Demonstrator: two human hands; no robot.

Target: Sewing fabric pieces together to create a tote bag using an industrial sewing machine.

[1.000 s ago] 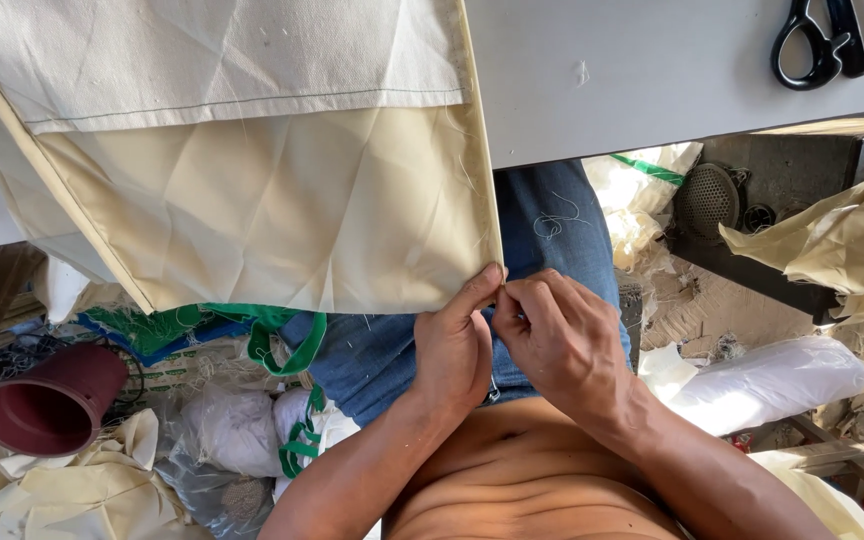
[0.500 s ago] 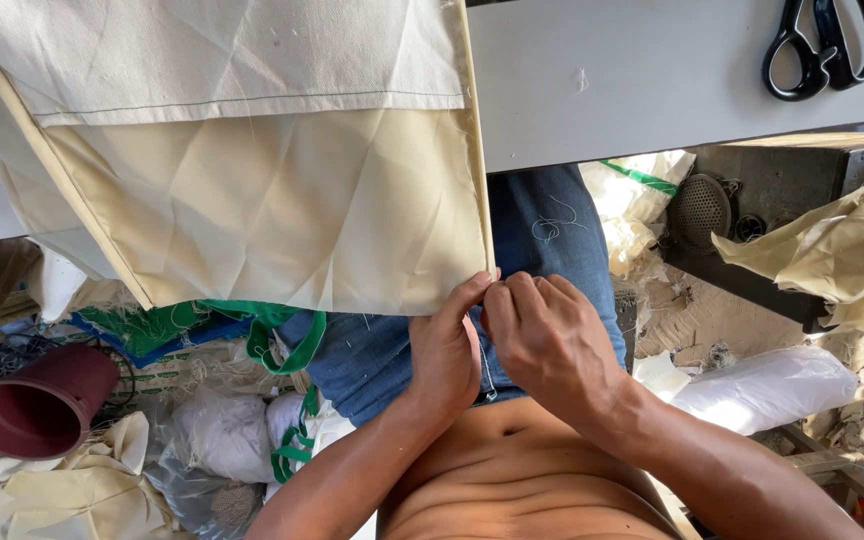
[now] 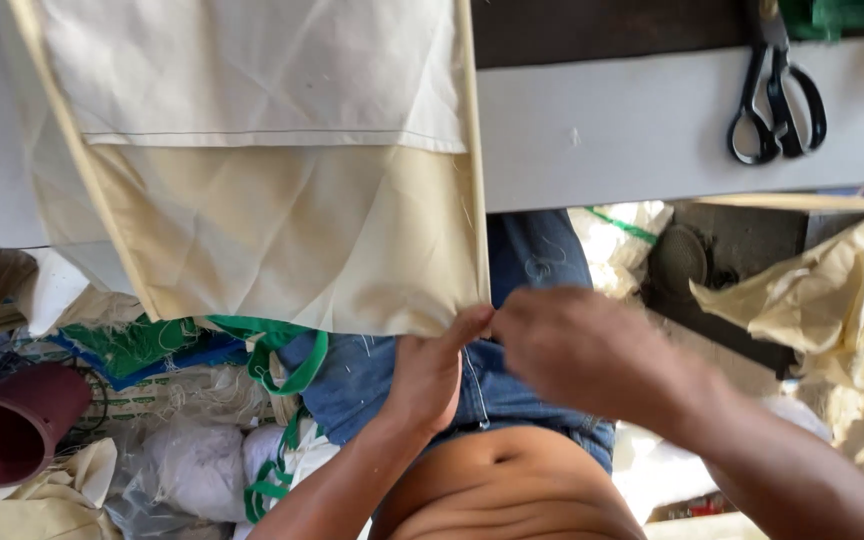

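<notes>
Head view: cream fabric [image 3: 282,240], creased with a stitched hem, hangs off the grey table [image 3: 632,130]. Left hand [image 3: 432,370] pinches its lower right corner; right hand [image 3: 572,350], blurred, grip unclear. Black scissors [image 3: 777,100] lie far right.

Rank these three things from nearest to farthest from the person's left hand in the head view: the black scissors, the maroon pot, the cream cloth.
From the left hand:
1. Cream cloth, hanging off the table edge; the fingers pinch its lower corner.
2. Maroon pot, low at the left on the floor.
3. Black scissors, on the table at the upper right.
</notes>
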